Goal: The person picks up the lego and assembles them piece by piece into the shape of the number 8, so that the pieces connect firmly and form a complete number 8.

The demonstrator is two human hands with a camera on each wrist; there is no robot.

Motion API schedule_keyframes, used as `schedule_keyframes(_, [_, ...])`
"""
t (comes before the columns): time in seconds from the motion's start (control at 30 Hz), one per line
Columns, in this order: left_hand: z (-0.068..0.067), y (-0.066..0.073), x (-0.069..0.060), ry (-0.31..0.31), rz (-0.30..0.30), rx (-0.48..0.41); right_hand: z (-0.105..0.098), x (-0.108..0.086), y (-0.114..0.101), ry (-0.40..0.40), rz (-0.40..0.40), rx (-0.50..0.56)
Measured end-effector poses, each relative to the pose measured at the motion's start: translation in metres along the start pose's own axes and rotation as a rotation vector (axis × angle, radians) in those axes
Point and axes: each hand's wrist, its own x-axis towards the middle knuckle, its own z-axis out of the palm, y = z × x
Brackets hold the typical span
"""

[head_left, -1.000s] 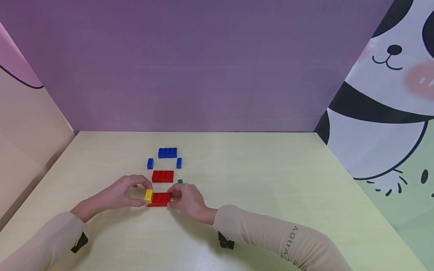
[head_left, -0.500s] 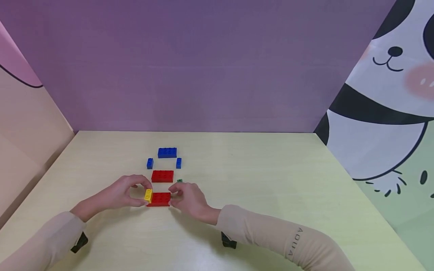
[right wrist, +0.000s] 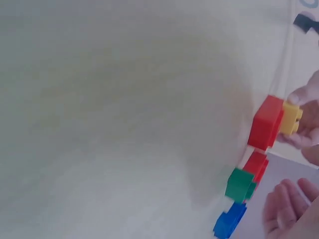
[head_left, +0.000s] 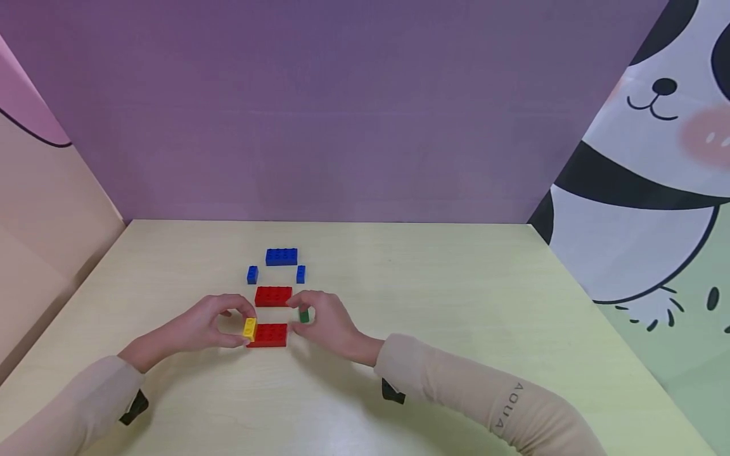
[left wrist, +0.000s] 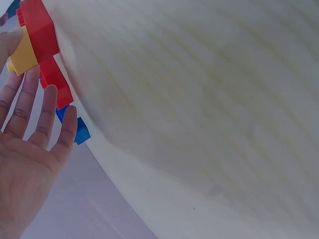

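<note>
In the head view, my left hand point(head_left: 213, 323) pinches a small yellow brick point(head_left: 249, 329) between thumb and fingers. That brick sits on the left end of the nearer red brick point(head_left: 270, 335), as the left wrist view also shows. My right hand point(head_left: 327, 323) has its thumb and forefinger spread around a small green brick point(head_left: 304, 316), its top hidden by the forefinger. In the right wrist view the green brick point(right wrist: 240, 184) stands on the table, apart from the visible fingers point(right wrist: 285, 209). The right forefinger lies close to the right end of a second red brick point(head_left: 273, 296).
Farther back lie a long blue brick point(head_left: 282, 256) and two small blue bricks, one at the left point(head_left: 252, 275) and one at the right point(head_left: 300, 274). Behind the pale table point(head_left: 456, 304) rises a purple wall point(head_left: 342, 114). A panda picture covers the right wall point(head_left: 639, 158).
My right hand has left the nearer red brick's right end and moved slightly back and right, its fingers now around the green brick. The left hand stays on the yellow brick.
</note>
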Motion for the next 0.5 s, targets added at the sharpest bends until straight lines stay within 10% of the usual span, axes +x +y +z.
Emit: schedule_keyframes(0.5, [0.001, 0.000, 0.000, -0.002, 0.010, 0.000, -0.007, 0.011, 0.023, -0.052, -0.115, -0.083])
